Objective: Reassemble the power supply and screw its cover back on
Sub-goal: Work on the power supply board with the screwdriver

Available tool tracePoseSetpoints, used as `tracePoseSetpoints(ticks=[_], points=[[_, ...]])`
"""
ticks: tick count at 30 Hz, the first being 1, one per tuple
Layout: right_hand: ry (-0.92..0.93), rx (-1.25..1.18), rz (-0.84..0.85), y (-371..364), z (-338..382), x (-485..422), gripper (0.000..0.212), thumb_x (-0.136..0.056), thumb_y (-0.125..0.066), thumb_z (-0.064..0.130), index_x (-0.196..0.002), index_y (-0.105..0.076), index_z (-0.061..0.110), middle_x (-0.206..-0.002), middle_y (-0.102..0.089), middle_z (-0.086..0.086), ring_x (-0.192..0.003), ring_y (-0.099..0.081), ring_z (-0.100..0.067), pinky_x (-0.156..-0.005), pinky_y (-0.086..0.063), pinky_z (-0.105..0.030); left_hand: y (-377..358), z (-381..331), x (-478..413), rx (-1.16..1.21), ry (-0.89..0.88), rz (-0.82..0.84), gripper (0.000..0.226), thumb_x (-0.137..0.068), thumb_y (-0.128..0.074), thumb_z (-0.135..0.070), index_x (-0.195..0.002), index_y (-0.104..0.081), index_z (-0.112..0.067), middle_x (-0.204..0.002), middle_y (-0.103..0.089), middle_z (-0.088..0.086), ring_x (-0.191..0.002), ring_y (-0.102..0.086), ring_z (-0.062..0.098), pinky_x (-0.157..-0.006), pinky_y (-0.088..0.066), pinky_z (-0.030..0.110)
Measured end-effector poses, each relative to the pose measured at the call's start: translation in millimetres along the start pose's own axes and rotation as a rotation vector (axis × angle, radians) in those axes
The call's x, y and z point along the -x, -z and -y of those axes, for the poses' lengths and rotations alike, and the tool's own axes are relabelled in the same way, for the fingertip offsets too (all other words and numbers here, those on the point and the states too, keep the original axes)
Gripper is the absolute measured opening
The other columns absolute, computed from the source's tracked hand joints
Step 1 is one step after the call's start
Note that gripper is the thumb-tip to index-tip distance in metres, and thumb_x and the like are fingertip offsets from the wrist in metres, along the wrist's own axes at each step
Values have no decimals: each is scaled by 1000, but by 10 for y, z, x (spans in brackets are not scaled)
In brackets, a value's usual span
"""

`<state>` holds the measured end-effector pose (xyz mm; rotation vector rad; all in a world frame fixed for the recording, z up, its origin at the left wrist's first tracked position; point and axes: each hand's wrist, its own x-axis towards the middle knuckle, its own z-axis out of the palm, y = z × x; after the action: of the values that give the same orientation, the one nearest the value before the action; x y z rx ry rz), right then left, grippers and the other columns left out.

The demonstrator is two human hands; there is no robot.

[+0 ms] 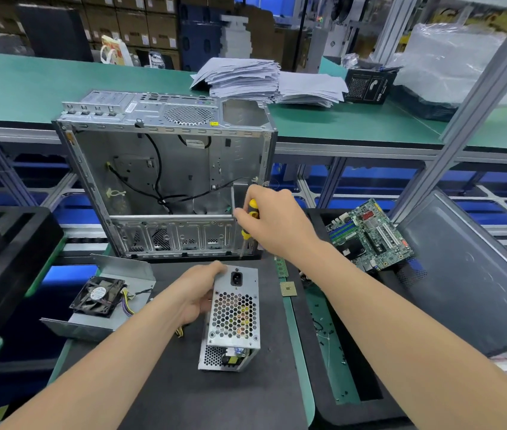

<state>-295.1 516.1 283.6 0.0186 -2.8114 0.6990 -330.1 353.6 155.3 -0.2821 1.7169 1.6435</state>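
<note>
On dark matting, left hand holds the power supply, right hand holds a screwdriver.

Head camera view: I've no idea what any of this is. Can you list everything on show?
power supply: one, silver, centre of the dark mat
screwdriver: one, yellow and black handle, above the power supply
computer case: one, silver, open, standing behind the mat
metal cover: one, grey, left of the power supply
fan: one, black, on the metal cover
motherboard: one, green, right of the computer case
paper piles: two, white, on the far green bench
side panel: one, grey, far right
left hand: grips the power supply's top end
right hand: holds the screwdriver
</note>
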Motion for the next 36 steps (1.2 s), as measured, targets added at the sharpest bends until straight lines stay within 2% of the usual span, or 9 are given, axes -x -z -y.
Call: tracePoseSetpoints(ticks=[5, 9, 14, 19, 24, 27, 31, 33, 36], points=[[-30, -35, -67, 139, -164, 30, 28, -101, -61, 39, -88, -57, 15, -75, -63, -3, -81, -59, -27, -67, -56, -43, -42, -65, 57, -82, -17, -29, 21, -102, -54, -23, -110, -67, -8, -73, -76, 6, -58, -72, 17, -54, -58, 31], [-52, -38, -89, 187, -309, 96, 28, -100, -62, 39, -88, -58, 14, -77, -65, -3, -77, -58, -25, -65, -53, -39, -38, -77, 62, -175, -63, -75, 18, -99, -53, -22, -101, -66, -9, -77, -74, 8, -67, -69, 23, -69, -59, 39], [-128, -83, -92, 244, -515, 207, 24, -99, -62, 35, -84, -55, 18, -78, -67, -1, -65, -59, -18, -62, -51, -36, -90, -150, 111, -442, -230, -181, 12, -98, -54, -30, -93, -61, -22, -84, -69, 11, -75, -65, 27, -70, -49, 33], [-285, -260, -39, 296, -758, 343, 16, -98, -62, 25, -89, -58, 14, -62, -72, -6, -45, -68, -18, -41, -49, -23, -271, -212, 173, -615, -452, -383, 6, -97, -58, -28, -95, -63, -27, -95, -64, -19, -78, -56, 4, -68, -43, 28], [-450, -476, 7, 324, -1106, 496, 21, -93, -68, 16, -73, -71, 11, -65, -74, -13, -56, -72, -26, -50, -55, -30, -643, -211, 295, -744, -756, -439, 19, -93, -60, -19, -108, -68, -28, -108, -64, -10, -96, -59, 6, -79, -43, 25], [-614, -680, 24, 298, -1398, 607, 13, -94, -71, 8, -90, -66, -4, -82, -75, -24, -63, -71, -28, -57, -58, -36, -985, -170, 325, -761, -841, -327, 21, -92, -59, -14, -103, -70, -29, -105, -68, -12, -100, -62, 6, -82, -45, 19], [-713, -869, 73, 262, -1739, 865, 19, -99, -64, -2, -112, -52, 5, -94, -67, -24, -73, -71, -29, -66, -65, -36, -1338, -67, 277, -778, -828, -246, 21, -92, -60, -14, -96, -71, -31, -96, -70, -16, -93, -62, -1, -73, -39, 6], [-717, -884, 162, 219, -1882, 987, 29, -101, -58, -5, -127, -49, 6, -102, -64, -20, -80, -70, -27, -75, -66, -37, -1344, -83, 265, -748, -831, -292, 25, -91, -59, -12, -93, -71, -33, -92, -71, -18, -87, -62, -4, -68, -40, 3], [-677, -803, 311, 130, -1947, 1055, 24, -106, -43, -2, -124, -55, 6, -99, -58, -12, -81, -65, -21, -82, -62, -35, -1060, -226, 268, -670, -827, -469, 30, -89, -56, -11, -92, -71, -37, -85, -69, -23, -82, -61, -12, -66, -40, 2]])
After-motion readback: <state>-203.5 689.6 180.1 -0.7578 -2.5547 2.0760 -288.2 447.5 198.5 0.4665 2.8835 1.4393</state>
